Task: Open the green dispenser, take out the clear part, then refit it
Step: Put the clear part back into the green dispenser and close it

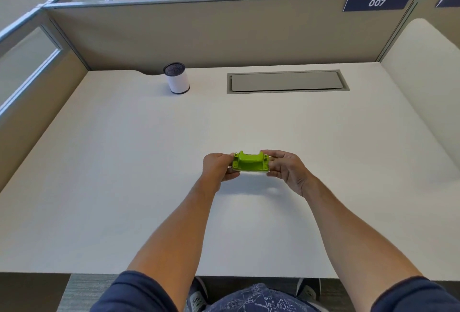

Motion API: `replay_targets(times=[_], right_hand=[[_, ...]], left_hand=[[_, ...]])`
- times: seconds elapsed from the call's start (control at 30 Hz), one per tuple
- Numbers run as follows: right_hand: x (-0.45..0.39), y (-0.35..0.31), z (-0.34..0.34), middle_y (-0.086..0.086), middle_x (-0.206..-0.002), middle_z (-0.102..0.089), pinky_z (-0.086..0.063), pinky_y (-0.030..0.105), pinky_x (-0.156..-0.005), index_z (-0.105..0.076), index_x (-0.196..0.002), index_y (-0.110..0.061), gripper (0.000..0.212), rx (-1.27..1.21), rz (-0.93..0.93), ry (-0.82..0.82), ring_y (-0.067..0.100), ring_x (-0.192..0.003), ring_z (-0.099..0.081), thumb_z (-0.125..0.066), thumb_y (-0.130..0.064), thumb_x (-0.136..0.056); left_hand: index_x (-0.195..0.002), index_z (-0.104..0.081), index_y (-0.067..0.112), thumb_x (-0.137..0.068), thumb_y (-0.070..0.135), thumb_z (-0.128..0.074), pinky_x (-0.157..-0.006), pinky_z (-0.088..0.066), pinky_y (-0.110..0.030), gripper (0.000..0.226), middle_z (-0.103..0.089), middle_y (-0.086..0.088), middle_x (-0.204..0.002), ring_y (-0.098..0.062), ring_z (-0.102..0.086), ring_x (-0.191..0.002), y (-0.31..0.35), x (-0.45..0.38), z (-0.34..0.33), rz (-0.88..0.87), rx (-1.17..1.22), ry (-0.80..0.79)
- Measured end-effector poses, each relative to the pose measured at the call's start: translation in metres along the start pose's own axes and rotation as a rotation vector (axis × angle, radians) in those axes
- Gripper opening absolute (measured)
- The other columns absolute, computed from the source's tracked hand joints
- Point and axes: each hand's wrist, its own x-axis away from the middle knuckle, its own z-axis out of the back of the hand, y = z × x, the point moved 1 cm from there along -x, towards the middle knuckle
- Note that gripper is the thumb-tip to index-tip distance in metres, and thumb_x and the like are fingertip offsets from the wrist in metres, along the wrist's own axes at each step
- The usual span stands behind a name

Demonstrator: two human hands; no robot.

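The left hand (219, 166) pinches the left end of the dispenser (251, 161), fingers curled around that end with the thumb below. The right hand (286, 168) pinches the right end, fingertips pressed against the side and the remaining fingers curled beneath. The dispenser is green, held level between both hands and lifted clear of the counter (124, 162), with its shadow lying on the surface just nearer the person than the dispenser. Its upper face shows a raised centre block with a dark slot along the far edge. A pale sliver shows along its lower edge; whether this is the clear part cannot be determined. Beyond the dispenser and to its left, well apart, a white cylinder (177, 79) with a dark mesh top stands upright. Beyond the dispenser and slightly right, a grey hatch (286, 81) is set flush in the counter.
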Motion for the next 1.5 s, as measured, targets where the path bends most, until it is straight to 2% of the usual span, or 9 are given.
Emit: replay_targets(times=[0.17,0.47,0.63,0.83,1.0,1.13,1.2,1.33,1.5], right_hand=[[-0.003,0.003,-0.001,0.013,-0.106,-0.077,-0.064,0.031,-0.081,-0.072,-0.113,-0.005,0.033,0.084,-0.027,0.004,0.024,-0.092,-0.076,-0.076,0.006,-0.082],[-0.009,-0.001,0.001,0.024,-0.099,-0.076,-0.065,0.031,-0.072,-0.07,-0.115,0.009,0.034,0.145,-0.09,0.091,0.03,-0.078,-0.078,-0.077,0.008,-0.081],[-0.007,0.001,-0.002,0.023,-0.102,-0.078,-0.065,0.028,-0.07,-0.074,-0.11,0.005,0.033,0.129,-0.123,0.076,0.032,-0.084,-0.079,-0.082,0.001,-0.079],[-0.008,0.002,-0.009,0.02,-0.084,-0.076,-0.065,0.028,-0.062,-0.071,-0.108,0.01,0.032,0.213,-0.13,0.139,0.029,-0.068,-0.077,-0.083,0.002,-0.079],[-0.005,-0.001,-0.014,0.024,-0.084,-0.074,-0.064,0.025,-0.057,-0.07,-0.108,0.014,0.033,0.207,-0.211,0.172,0.026,-0.061,-0.076,-0.082,0.001,-0.08],[0.0,-0.004,-0.01,0.019,-0.078,-0.075,-0.061,0.021,-0.054,-0.072,-0.108,0.011,0.032,0.187,-0.241,0.146,0.02,-0.06,-0.075,-0.082,-0.006,-0.082],[0.002,-0.005,-0.009,0.017,-0.073,-0.074,-0.06,0.021,-0.053,-0.072,-0.107,0.012,0.031,0.195,-0.247,0.149,0.018,-0.057,-0.074,-0.082,-0.006,-0.083],[0.002,-0.004,-0.011,0.015,-0.067,-0.073,-0.059,0.021,-0.05,-0.071,-0.106,0.014,0.029,0.216,-0.235,0.175,0.018,-0.052,-0.072,-0.08,-0.001,-0.083],[0.008,-0.003,-0.005,0.016,-0.072,-0.073,-0.061,0.024,-0.061,-0.074,-0.113,-0.001,0.033,0.401,-0.092,0.14,0.018,-0.057,-0.07,-0.083,-0.009,-0.082]], left_hand=[[-0.077,-0.067,-0.002,-0.088,0.009,-0.073,-0.05,-0.058,-0.029,0.016,-0.07,-0.013,-0.067,-0.021,-0.069,-0.049,-0.001,-0.002,-0.003,0.025,-0.016,0.03],[-0.091,-0.072,0.0,-0.088,-0.004,-0.069,-0.063,-0.063,-0.029,0.006,-0.077,-0.015,-0.079,-0.027,-0.078,-0.075,-0.005,0.003,0.006,0.079,-0.044,-0.158],[-0.089,-0.071,0.002,-0.089,-0.01,-0.065,-0.049,-0.058,-0.022,0.013,-0.073,-0.019,-0.081,-0.02,-0.075,-0.058,-0.002,0.0,0.0,0.156,-0.051,-0.041],[-0.082,-0.066,0.005,-0.092,-0.01,-0.056,-0.037,-0.041,-0.017,0.021,-0.071,-0.007,-0.057,-0.014,-0.071,-0.048,-0.007,-0.001,-0.005,0.222,-0.113,0.089],[-0.102,-0.061,0.0,-0.093,-0.01,-0.046,-0.036,-0.037,-0.017,0.02,-0.07,-0.016,-0.093,-0.014,-0.07,-0.049,-0.013,0.003,-0.003,0.294,-0.099,0.056],[-0.094,-0.057,-0.001,-0.094,-0.011,-0.043,-0.037,-0.042,-0.016,0.017,-0.067,-0.019,-0.087,-0.017,-0.071,-0.048,-0.008,0.007,-0.001,0.344,0.002,-0.02],[-0.093,-0.058,-0.001,-0.095,-0.01,-0.043,-0.038,-0.042,-0.017,0.018,-0.066,-0.018,-0.085,-0.018,-0.072,-0.052,-0.006,0.01,-0.002,0.349,0.004,-0.031],[-0.109,-0.06,0.0,-0.095,-0.01,-0.044,-0.038,-0.041,-0.017,0.023,-0.067,-0.015,-0.086,-0.015,-0.071,-0.051,-0.006,0.014,-0.007,0.314,-0.059,-0.032],[-0.113,-0.062,0.005,-0.094,-0.007,-0.06,-0.044,-0.052,-0.02,0.023,-0.07,-0.014,-0.085,-0.014,-0.072,-0.052,-0.005,0.012,-0.002,0.136,-0.215,-0.041]])
